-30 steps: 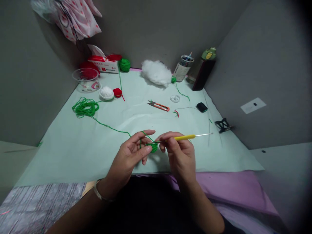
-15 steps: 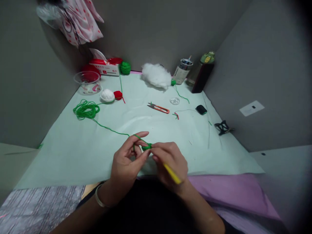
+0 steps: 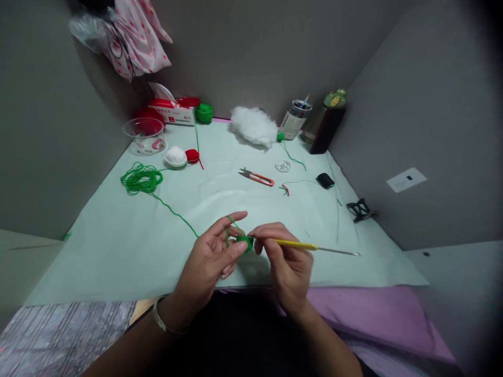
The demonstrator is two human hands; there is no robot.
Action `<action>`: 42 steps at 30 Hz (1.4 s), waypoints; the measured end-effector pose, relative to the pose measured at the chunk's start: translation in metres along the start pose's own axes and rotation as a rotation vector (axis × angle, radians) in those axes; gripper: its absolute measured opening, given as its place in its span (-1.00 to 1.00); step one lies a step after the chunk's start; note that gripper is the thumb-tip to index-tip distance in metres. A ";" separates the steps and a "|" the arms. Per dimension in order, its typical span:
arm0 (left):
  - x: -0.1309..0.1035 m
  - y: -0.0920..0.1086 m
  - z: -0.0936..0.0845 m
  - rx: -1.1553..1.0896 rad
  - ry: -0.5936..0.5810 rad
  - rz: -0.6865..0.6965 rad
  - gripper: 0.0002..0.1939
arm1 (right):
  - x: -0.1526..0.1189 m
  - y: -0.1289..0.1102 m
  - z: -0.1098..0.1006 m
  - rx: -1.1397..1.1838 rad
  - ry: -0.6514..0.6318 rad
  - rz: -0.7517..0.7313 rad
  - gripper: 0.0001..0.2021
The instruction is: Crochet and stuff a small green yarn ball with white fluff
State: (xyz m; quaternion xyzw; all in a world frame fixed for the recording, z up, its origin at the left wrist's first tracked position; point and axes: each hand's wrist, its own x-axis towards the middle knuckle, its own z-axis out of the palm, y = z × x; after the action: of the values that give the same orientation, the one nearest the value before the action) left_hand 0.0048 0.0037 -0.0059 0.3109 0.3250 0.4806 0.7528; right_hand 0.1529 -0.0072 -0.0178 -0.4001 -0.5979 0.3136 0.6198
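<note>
Between thumb and fingers my left hand (image 3: 212,256) pinches a small green crochet piece (image 3: 245,242). Green yarn runs over its raised index finger and trails left across the cloth to a loose green skein (image 3: 142,178). My right hand (image 3: 286,256) grips a crochet hook (image 3: 295,244) by its yellow handle. One metal end of the hook points right, beyond the hand; the other end meets the crochet piece, its tip hidden by the fingers and yarn.
Orange thread snips (image 3: 257,177) lie ahead of my hands, with a lidded white disc (image 3: 282,166) and yarn scraps nearby. White stuffing (image 3: 253,126), a can (image 3: 294,121) and a bottle (image 3: 326,123) line the back. A plastic tub (image 3: 144,137) and white yarn ball (image 3: 175,156) stand left.
The yellow hook has swung from slanting toward me to lying nearly level, pointing right. My right hand has turned with it, and the green piece has shifted slightly right.
</note>
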 end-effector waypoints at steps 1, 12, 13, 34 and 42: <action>0.000 -0.001 0.000 -0.001 0.024 0.012 -0.49 | -0.003 0.000 0.000 -0.070 -0.005 -0.039 -0.78; 0.005 0.003 -0.006 -0.165 -0.018 -0.075 -0.62 | 0.004 0.004 -0.007 0.231 0.056 0.161 -0.81; 0.004 0.002 -0.005 -0.119 -0.036 -0.054 -0.60 | 0.005 0.005 -0.007 0.229 0.027 0.165 -0.83; -0.005 0.000 -0.005 0.420 0.154 0.210 -0.62 | -0.006 -0.005 -0.008 -0.307 -0.151 -0.248 -0.78; -0.001 0.005 -0.009 -0.096 -0.020 -0.102 -0.57 | -0.009 -0.002 -0.008 -0.280 0.001 -0.238 -0.74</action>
State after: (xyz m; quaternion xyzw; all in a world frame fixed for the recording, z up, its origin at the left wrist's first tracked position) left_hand -0.0050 0.0060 -0.0077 0.2624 0.3094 0.4533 0.7937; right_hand 0.1597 -0.0171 -0.0204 -0.4092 -0.6786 0.1516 0.5908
